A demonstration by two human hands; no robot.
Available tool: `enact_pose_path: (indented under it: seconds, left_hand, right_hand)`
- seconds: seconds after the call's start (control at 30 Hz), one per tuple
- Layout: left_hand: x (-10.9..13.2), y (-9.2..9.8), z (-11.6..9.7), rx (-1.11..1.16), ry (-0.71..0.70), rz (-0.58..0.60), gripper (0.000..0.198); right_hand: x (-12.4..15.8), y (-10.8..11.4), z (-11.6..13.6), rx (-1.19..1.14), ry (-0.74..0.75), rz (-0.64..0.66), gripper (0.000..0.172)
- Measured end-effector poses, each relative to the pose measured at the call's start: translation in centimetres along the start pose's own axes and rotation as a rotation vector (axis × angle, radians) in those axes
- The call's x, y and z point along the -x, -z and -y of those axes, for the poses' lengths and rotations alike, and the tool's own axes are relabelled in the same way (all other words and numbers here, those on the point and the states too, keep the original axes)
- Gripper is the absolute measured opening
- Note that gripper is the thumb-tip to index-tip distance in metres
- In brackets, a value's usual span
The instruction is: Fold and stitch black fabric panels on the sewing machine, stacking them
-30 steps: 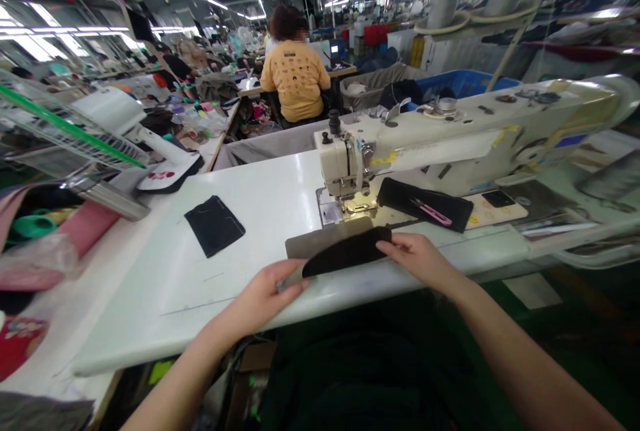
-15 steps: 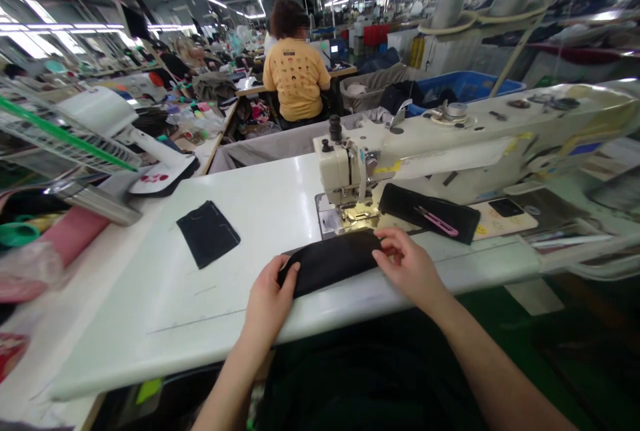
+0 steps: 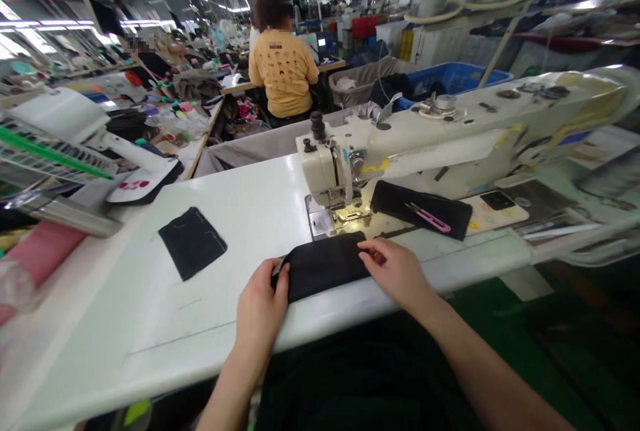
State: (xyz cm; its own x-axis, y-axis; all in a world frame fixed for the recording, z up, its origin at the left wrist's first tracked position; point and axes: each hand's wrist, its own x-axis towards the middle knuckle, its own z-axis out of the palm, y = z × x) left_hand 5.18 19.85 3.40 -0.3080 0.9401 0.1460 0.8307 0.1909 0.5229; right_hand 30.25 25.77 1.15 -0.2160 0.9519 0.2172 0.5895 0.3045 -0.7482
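A folded black fabric piece [image 3: 325,267] lies at the front of the white sewing table, just before the needle area of the sewing machine [image 3: 425,144]. My left hand [image 3: 263,297] pinches its left end, thumb on top. At the opposite end, the thumb and fingers of my right hand [image 3: 397,271] close on the edge. A smaller black fabric piece [image 3: 193,243] with pale lines rests to the left. Right of the needle lies another black fabric strip [image 3: 383,199], with pink-handled thread snips [image 3: 434,219] on top.
A phone [image 3: 500,207] lies under the machine arm. At the left stand a white lamp-like device [image 3: 135,151] and a metal cylinder [image 3: 75,214]. Beyond the table, a person in a yellow shirt [image 3: 283,74] sits near a blue bin [image 3: 455,74].
The view has swung a little to the right, so the scene sits further left. The black fabric between my hands looks flatter; both hands keep their hold at its ends.
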Motion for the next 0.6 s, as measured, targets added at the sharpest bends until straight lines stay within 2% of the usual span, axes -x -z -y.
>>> enact_pose_path:
  seconds: [0.6]
  left_hand:
    - [-0.33, -0.03, -0.07, -0.031, 0.040, 0.005, 0.028]
  right_hand:
    - [-0.45, 0.12, 0.06, 0.087, -0.029, 0.073, 0.014]
